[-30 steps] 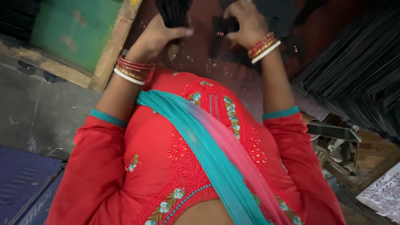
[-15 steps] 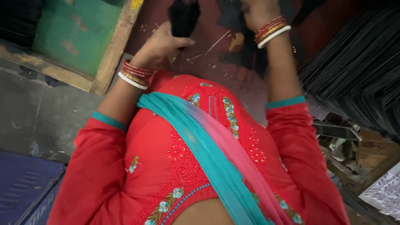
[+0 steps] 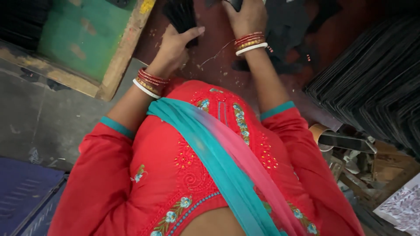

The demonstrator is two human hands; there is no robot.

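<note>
Reddish-brown bench (image 3: 218, 70) fills the top centre of the frame, littered with small scraps, and we look down over our red tunic onto it. Our left hand (image 3: 175, 43) rests its spread fingers against a bundle of thin black strips (image 3: 181, 15) at the top edge, thumb stretched out, not clamped. Our right hand (image 3: 247, 15) (partly cut off by the frame) curls closed around a dark piece (image 3: 236, 3). Stacked dark sheets (image 3: 376, 87) stand at right; a green wooden-framed board (image 3: 83, 39) lies upper left.
</note>
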